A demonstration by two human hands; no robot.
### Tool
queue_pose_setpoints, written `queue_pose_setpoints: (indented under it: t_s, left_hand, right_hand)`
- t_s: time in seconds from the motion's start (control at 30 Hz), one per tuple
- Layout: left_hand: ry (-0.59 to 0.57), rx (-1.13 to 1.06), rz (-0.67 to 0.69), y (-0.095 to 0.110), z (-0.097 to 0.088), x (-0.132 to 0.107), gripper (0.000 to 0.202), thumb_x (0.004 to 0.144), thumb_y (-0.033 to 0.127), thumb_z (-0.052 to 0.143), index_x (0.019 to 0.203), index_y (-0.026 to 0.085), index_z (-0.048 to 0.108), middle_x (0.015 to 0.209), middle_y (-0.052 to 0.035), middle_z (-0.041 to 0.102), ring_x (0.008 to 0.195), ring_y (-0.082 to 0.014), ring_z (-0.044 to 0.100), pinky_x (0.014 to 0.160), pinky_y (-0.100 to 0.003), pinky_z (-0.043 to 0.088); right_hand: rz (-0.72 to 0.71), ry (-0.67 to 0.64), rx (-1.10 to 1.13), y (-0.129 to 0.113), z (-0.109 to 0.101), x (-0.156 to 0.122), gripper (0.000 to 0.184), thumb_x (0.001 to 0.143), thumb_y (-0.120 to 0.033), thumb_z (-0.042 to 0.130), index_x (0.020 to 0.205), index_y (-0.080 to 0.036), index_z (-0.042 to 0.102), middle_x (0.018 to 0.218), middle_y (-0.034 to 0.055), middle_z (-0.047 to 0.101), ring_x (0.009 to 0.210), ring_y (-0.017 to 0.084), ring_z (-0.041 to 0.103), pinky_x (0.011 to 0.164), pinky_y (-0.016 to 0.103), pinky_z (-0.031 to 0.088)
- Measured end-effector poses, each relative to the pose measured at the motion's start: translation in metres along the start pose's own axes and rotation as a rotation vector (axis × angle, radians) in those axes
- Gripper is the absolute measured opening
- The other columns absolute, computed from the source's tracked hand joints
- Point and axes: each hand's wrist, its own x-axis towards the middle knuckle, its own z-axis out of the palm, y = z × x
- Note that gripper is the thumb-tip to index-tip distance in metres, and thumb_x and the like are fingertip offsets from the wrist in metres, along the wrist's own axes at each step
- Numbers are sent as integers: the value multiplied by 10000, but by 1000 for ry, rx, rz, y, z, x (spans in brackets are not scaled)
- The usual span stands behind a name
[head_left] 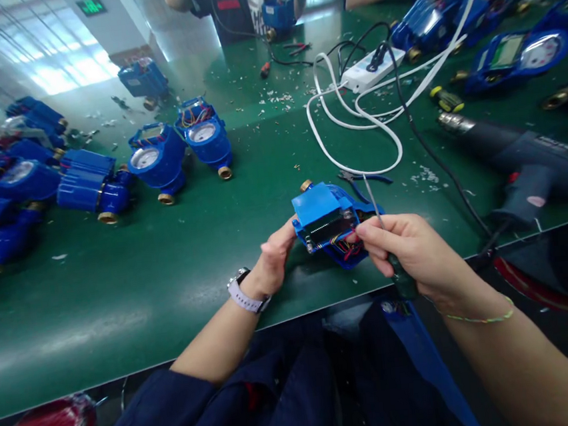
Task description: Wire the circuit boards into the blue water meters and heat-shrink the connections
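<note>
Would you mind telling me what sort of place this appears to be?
Probably an assembly or repair workshop, perhaps on a factory floor. Several blue meters sit on a long green bench, a heat gun lies at the right, and the right hand holds a screwdriver beside an opened meter.

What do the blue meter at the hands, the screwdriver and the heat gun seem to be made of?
Blue meter: probably plastic with a slight sheen, though painted metal is possible; its end fitting looks like brass, being yellowish.
Screwdriver: thin grey shaft, likely steel; dark handle, plastic or rubber, unclear which.
Heat gun: dark, apparently plastic body; its nozzle shines silvery, so likely bare metal.
</note>
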Motion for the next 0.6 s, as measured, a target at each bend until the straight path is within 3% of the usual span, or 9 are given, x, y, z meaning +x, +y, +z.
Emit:
queue_pose_setpoints:
  t_s: [0.1,0.2,0.33,0.43,0.6]
  left_hand:
    - [-35,-337,-203,2,9,5,836,723,885,369,1064,211,726,1187,-111,700,1330,-333,483,1125,-473,331]
    - [-61,-479,-322,2,11,9,778,680,834,520,1071,192,720,1244,-122,678,1376,-359,430,1143,-497,316]
    - [-12,-490,-369,-1,-1,9,785,644,777,591,1126,164,683,1322,-146,626,1415,-386,362,1147,-526,312]
    - [29,-511,-447,0,-7,8,831,627,790,562,1136,139,657,1292,-182,632,1412,-411,354,1127,-560,329]
    - [63,-447,-412,5,4,11,551,603,537,728,982,138,690,1095,-165,705,1321,-432,467,1083,-546,400]
  right_hand:
    - [26,-42,28,1,-4,0,414,735,-552,704,632,-165,596,398,-58,457,351,57,376,421,222,261]
    - [62,-94,57,3,-5,0,412,738,-554,705,654,-162,611,411,-63,459,346,60,385,411,221,264]
    - [88,-187,83,4,-4,-1,450,766,-533,688,542,-181,521,429,-66,450,338,51,388,416,218,281]
    - [94,-271,50,5,-4,-3,441,818,-514,638,542,-185,539,418,-48,474,368,63,407,442,219,300]
    - [131,-298,-48,6,-1,-3,377,873,-468,571,641,-173,609,443,-33,515,367,68,414,414,213,270]
